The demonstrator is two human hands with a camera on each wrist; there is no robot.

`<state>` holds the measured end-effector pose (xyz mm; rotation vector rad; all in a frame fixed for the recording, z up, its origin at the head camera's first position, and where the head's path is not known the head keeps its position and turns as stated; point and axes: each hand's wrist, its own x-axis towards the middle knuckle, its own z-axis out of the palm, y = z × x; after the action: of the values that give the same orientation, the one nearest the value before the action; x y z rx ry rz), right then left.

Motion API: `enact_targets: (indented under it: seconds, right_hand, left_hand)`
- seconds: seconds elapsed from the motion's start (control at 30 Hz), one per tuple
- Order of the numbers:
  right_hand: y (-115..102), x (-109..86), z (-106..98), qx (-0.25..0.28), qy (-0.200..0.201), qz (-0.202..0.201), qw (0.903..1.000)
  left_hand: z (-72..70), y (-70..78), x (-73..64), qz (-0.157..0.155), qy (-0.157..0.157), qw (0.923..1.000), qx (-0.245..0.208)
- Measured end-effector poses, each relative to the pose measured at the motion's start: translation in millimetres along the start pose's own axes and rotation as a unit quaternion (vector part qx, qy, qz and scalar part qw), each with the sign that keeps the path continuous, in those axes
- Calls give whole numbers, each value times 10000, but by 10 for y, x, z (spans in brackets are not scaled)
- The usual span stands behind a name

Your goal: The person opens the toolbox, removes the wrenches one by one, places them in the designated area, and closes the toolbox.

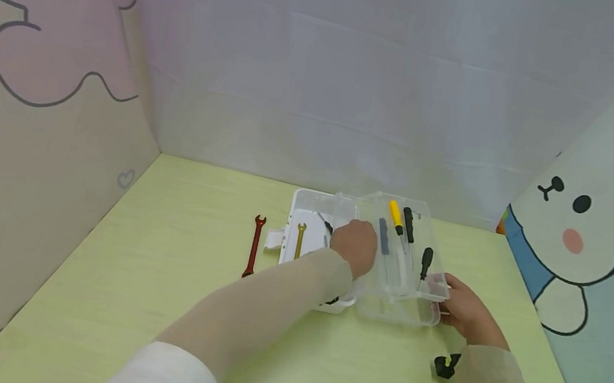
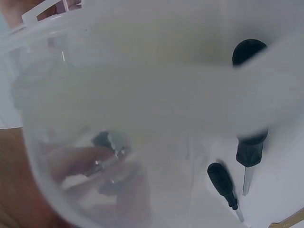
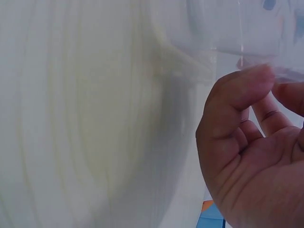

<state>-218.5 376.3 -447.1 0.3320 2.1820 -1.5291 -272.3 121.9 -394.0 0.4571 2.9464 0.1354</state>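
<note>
Best keep the clear tray [image 1: 422, 230] of screwdrivers [image 1: 396, 216] level beside the white box [image 1: 311, 202], the right hand [image 1: 467, 311] pinching its corner between fingers, though whether the left hand [image 1: 355, 245] grasps anything I cannot tell.

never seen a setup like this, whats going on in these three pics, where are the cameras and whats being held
No machine here: a person works bare-handed. The wide picture comes from a camera on the head; the close-ups come from cameras on the wrists. The right hand grips the edge of a clear plastic tray with screwdrivers in it. The left hand is near where the tray meets the white box; seen blurrily through plastic, what it holds, if anything, is unclear. A yellow wrench lies in the box, and a red wrench lies on the table beside it.
</note>
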Motion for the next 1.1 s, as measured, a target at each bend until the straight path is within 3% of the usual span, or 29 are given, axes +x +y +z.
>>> enact_targets:
  seconds: [0.1,0.27,0.47,0.57,0.63,0.7,0.83,0.9,1.0,1.1]
  right_hand:
    - [6,-1,11,35,26,32,10000]
    - [-2,-5,33,4,9,13,10000]
    - [-3,0,36,-11,9,-19,10000]
    - [4,9,36,-6,3,-61,10000]
    - [7,14,34,-5,8,-78,10000]
    - [6,15,32,-15,13,-76,10000]
    - [-5,8,32,-22,20,-57,10000]
    - [-8,3,31,-14,20,-54,10000]
    - [-8,-3,34,6,18,-44,10000]
    - [-2,-10,35,13,35,-23,10000]
  left_hand:
    - [-32,-48,-35,106,124,9997,-207]
    - [-234,-207,-142,347,64,9968,-715]
    - [-451,-495,-201,618,-93,9834,-1704]
    - [-512,-639,-201,505,-503,9608,-2679]
    - [-539,-728,-203,436,-714,9347,-3455]
    - [-545,-810,-212,361,-888,9026,-4197]
    - [-531,-970,-253,398,-903,8588,-5028]
    - [-522,-1047,-288,393,-922,8424,-5294]
    - [-512,-1162,-357,354,-899,8258,-5557]
    - [-503,-1297,-445,278,-845,8190,-5668]
